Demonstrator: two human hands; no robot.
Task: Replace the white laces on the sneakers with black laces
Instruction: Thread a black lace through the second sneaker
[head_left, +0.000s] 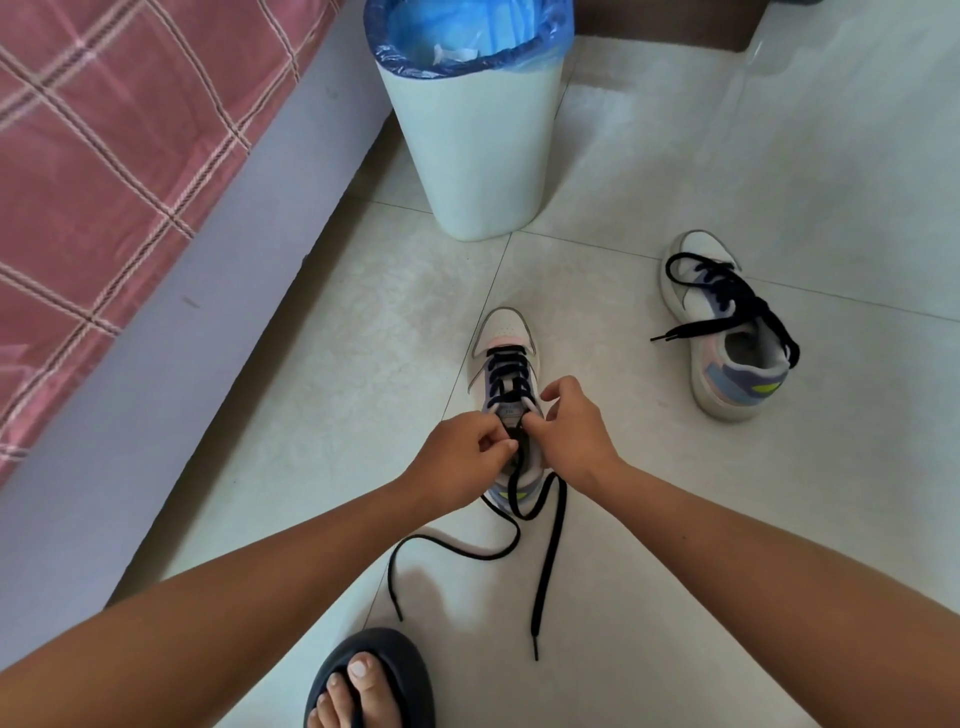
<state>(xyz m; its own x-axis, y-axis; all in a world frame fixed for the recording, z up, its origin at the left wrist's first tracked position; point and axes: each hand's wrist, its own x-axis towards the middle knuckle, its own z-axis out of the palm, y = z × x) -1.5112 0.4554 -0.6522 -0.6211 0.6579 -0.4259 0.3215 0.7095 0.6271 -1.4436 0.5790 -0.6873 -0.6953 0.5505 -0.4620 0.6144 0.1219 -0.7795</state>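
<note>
Near sneaker (506, 358): stood on the floor (727, 519), toe pointing away, laced in black lace (545, 545) up to the top eyelets. Both lace ends are left untied and trail across the floor toward the wearer's foot; one lies in a curl, the other nearly straight.

Left hand (462, 452): fingers curled, the lace pinched at the tongue, at the sneaker's left top eyelet.

Right hand (566, 431): fingers curled, pinching at the right top eyelet; exactly what is held between the fingertips cannot be told, as the knuckles hide it.

Far sneaker (727, 332): set well apart to the right, already laced in black, ends loose and untied. No white laces are seen.

Bin (467, 130): blue-lined, stood beyond the near sneaker, beside the bed (104, 156).

Sandal (371, 680): worn on the foot, close to the loose lace ends.

Risks, as judged:
- The ends look unequal in lie; if tightened unevenly, one end could be left too short to tie.
- A hard pull by one hand alone could draw the lace back through the top eyelet.
- The sneaker is unbraced; it could be tipped or dragged by the pull.
- The trailing ends could be trodden on by the sandal, jerking the lace from the pinch.
</note>
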